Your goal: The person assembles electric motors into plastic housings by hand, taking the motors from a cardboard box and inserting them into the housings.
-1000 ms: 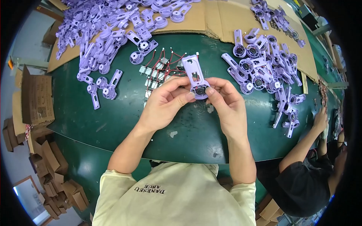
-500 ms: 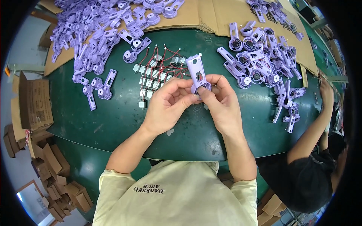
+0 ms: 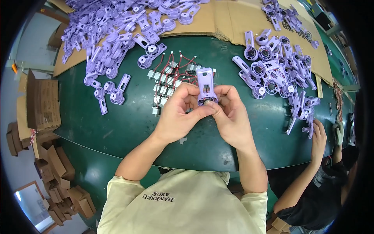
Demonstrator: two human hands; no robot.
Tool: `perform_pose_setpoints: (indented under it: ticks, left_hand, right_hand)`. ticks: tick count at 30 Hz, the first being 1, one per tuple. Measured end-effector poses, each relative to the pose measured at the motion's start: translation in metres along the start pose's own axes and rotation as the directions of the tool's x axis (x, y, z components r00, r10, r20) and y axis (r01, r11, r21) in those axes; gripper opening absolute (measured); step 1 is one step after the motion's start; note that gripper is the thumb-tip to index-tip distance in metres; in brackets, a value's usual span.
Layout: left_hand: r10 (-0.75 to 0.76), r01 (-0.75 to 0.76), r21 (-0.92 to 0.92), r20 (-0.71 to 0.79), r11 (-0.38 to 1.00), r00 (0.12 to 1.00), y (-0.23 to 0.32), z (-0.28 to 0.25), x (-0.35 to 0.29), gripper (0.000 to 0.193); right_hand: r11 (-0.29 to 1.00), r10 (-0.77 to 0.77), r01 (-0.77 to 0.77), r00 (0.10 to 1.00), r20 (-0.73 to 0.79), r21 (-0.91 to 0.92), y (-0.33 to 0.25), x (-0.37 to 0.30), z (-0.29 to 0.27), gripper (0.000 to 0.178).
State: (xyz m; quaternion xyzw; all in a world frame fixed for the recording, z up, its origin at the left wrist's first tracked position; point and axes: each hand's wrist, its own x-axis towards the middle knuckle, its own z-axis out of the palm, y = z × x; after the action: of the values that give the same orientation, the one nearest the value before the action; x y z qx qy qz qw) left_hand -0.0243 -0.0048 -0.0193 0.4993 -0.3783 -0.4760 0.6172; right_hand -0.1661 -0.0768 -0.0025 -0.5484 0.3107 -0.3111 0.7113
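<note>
Purple plastic motor bracket (image 3: 205, 86) is pinched above the green table (image 3: 117, 124) by left hand (image 3: 180, 113) and right hand (image 3: 230, 113), thumbs apparently pressing a small motor into its ring; seating it squarely likely comes next.

— Where did the one view look from?

— From the person's head, facing steeply down onto the green tabletop (image 3: 117, 128). The wearer's own shirt (image 3: 183, 202) filled the lower middle of the frame, and both forearms rose from there toward the centre.

— How near was it?

— Close. The left hand (image 3: 177, 113) and right hand (image 3: 230, 115) sat at the centre, large. The fisheye bent the tabletop's edges and left black corners.

— Anything at the rim?

— Cardboard boxes (image 3: 41, 103) at the left, another person's hand (image 3: 318, 134) at the right.
</note>
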Motion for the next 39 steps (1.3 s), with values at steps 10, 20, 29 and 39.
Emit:
perform_pose_setpoints:
  ticks: [10,20,29,39]
  left_hand:
    - [0.106,-0.085,0.29,-0.058,0.953,0.993,0.013,0.01,-0.003,0.026]
    - [0.568,0.06,0.963,-0.205,0.264,0.797,0.018,-0.111,0.036,0.029]
    - [0.275,0.231,0.84,-0.401,0.49,0.874,0.032,-0.114,0.03,0.023]
    - [-0.162,0.154,-0.308,-0.002,0.939,0.987,0.049,-0.08,0.012,0.046]
  right_hand:
    - [0.998,-0.046,0.046,0.999,0.006,0.048,0.002,-0.003,0.006,0.025]
    - [0.496,-0.726,0.232,0.639,-0.253,-0.837,-0.021,0.017,-0.036,0.029]
    - [0.388,-0.383,0.189,0.924,0.028,-0.902,0.005,0.013,-0.018,0.013]
    - [0.865,-0.271,0.179,0.953,-0.137,-0.469,-0.004,0.003,-0.002,0.01]
